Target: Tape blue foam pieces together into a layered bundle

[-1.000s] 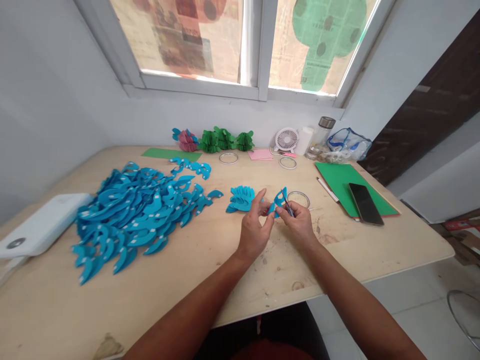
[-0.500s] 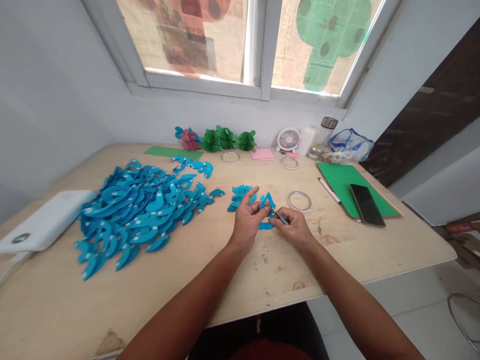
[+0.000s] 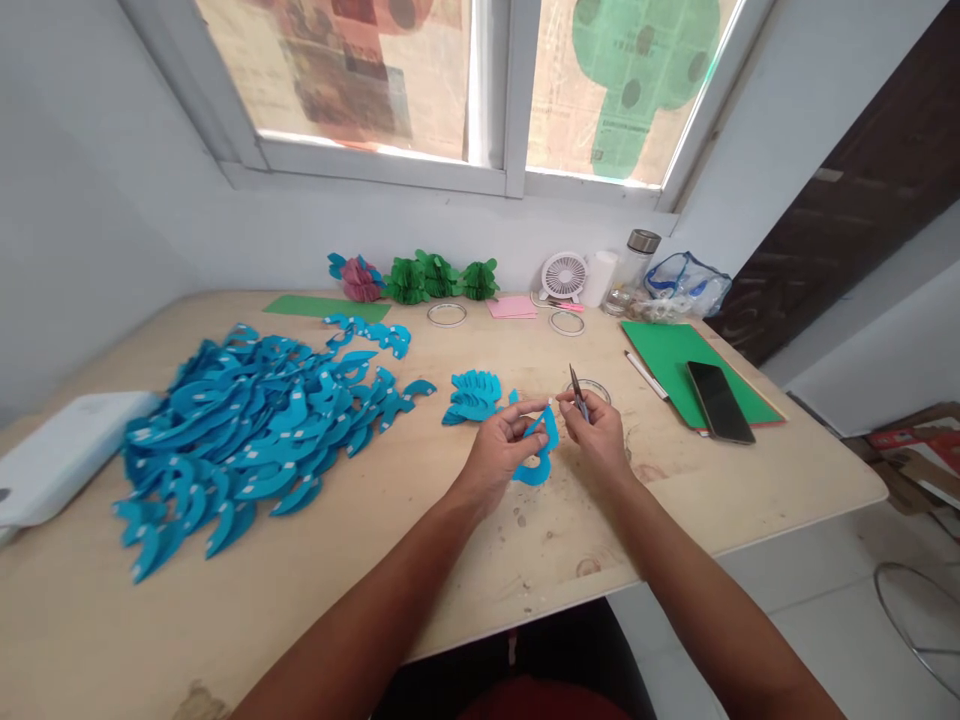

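Note:
My left hand (image 3: 499,450) pinches a curved blue paper cutout (image 3: 546,455) between thumb and fingers, above the table. A small white patch shows at the cutout's upper tip, by the fingertips of my right hand (image 3: 596,430). That hand is closed around slim, dark, pointed tweezers (image 3: 577,388), their tip upward. Whether its thumb and finger also pinch the white patch is too small to tell. Just beyond my left hand lies a small stack of blue cutouts (image 3: 472,395). A large heap of blue cutouts (image 3: 255,420) with white patches spreads over the table's left side.
Tape rolls (image 3: 447,315) lie on the table, one partly behind my right hand. A phone (image 3: 718,402) rests on green sheets (image 3: 667,360) beside a white pen (image 3: 646,375). Along the wall stand paper flowers (image 3: 435,276), a small fan (image 3: 564,276) and a bottle (image 3: 634,270). A white device (image 3: 75,450) sits left.
The tweezers have swung from pointing into the blue cutout to pointing upward in my right hand. My right fingertips are now at the cutout's upper tip. The view has shifted slightly.

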Motion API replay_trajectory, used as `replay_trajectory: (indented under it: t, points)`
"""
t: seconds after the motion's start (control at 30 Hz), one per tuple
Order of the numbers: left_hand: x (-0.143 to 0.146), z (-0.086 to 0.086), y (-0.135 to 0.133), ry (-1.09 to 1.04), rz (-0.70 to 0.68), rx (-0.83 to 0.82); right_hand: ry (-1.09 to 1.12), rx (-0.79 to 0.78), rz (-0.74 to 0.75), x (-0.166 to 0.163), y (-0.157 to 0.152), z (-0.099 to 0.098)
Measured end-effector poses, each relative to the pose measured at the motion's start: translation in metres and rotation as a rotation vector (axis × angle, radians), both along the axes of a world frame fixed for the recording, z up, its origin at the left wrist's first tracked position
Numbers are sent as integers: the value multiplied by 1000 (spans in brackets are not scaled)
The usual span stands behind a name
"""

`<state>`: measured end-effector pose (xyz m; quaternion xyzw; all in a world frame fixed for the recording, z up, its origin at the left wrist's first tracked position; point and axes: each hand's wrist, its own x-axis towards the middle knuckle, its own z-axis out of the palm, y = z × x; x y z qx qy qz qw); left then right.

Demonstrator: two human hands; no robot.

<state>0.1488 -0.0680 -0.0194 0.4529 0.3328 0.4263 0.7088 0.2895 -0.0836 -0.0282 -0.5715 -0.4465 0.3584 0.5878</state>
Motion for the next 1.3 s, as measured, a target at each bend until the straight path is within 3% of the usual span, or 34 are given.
replay_trajectory:
  t: [0.73,0.87,0.97,1.1,1.3]
  points:
    - [5,-2,-3,85,49,-12,-175,-7,8,-3,-1,-2]
    - [3,-4,0,94,149,-38,-111,-16,-26,-2,0,-2]
    - [2,-5,2,94,211,-44,-49,-37,32,-2,0,-1]
    - [5,-5,0,96,239,-20,-33,-24,116,-5,-2,0]
    - [8,-5,-2,125,278,41,-81,-20,109,-7,-3,2]
